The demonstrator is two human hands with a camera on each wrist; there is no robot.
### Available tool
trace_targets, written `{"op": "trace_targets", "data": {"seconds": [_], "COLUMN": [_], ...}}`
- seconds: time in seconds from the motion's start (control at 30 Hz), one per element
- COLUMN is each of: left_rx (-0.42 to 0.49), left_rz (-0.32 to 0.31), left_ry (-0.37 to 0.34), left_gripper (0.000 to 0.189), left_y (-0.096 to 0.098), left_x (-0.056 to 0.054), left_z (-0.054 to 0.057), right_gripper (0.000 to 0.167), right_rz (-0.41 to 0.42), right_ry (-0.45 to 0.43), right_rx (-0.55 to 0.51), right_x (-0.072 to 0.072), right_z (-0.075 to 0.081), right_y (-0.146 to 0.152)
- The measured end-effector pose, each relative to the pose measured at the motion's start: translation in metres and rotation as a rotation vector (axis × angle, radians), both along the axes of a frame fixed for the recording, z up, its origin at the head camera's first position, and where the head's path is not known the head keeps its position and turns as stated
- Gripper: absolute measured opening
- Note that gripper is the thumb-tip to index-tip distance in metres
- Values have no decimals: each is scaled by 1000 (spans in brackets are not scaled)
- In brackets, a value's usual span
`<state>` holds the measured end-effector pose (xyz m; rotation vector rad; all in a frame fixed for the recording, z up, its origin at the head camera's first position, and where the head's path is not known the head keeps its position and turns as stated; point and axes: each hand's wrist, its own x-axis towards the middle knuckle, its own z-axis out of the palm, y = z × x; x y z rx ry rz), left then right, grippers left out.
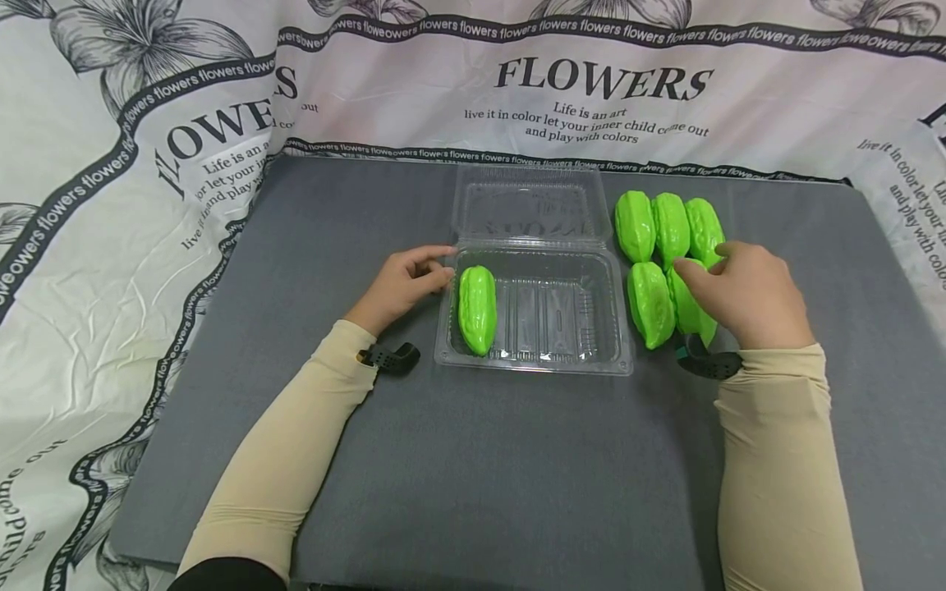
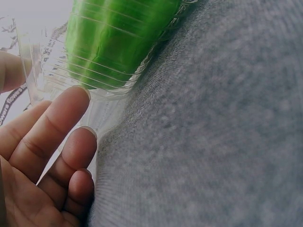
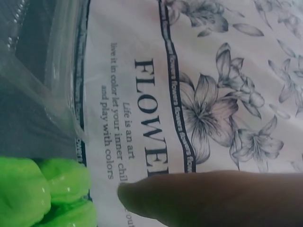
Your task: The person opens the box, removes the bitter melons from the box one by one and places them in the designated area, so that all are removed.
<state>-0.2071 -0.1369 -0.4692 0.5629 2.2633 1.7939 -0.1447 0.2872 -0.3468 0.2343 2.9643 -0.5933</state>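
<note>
A clear plastic clamshell box (image 1: 543, 365) lies on the table with its lid (image 1: 528, 205) folded back. One glossy green ribbed gourd (image 1: 477, 310) lies at the box's left end, seen through the plastic wall in the left wrist view. At the box's left rim rests my left hand (image 1: 406, 283), its fingers (image 2: 71, 109) loosely extended beside the wall. My right hand (image 1: 754, 291) hovers over several similar gourds (image 1: 650, 304) right of the box. Its thumb and index finger are spread, partly covering the nearest right gourd (image 1: 691, 308). Only one straight digit shows in the right wrist view.
The gourds stand in two rows close to the box's right edge, the back row (image 1: 671, 228) beside the lid. A grey table (image 1: 517, 476) lies under everything. Flower-printed white cloth (image 1: 591, 90) hangs behind and to the left. Each wrist wears a black band (image 1: 395, 359).
</note>
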Motion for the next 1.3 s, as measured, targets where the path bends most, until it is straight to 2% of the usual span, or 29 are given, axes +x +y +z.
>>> {"op": "trace_targets", "data": {"seconds": [0.13,0.23,0.53,0.67,0.87,1.1,1.3], "left_rx": [-3,-1,1,-2,-9,-5,-9], "left_rz": [2,4,2,2,-1,-3,-2], "left_ry": [-1,-5,-11,-6,-8,10,3], "left_gripper": [42,41,41,41,42,42,42], "left_y": [0,0,1,0,1,1,0], "left_x": [0,0,0,0,1,0,2], "left_z": [0,1,1,1,2,1,2], "right_gripper": [80,72,70,63,62,57,56], "right_rz": [-33,-29,0,28,46,122,156], "right_ry": [18,66,119,137,159,249,262], "right_rx": [-14,-28,-56,-66,-93,-136,-157], "right_x": [0,2,6,8,13,17,21], "right_z": [0,-1,0,-2,-5,-7,-9], "right_y": [-12,-21,-46,-60,-75,-91,-107]}}
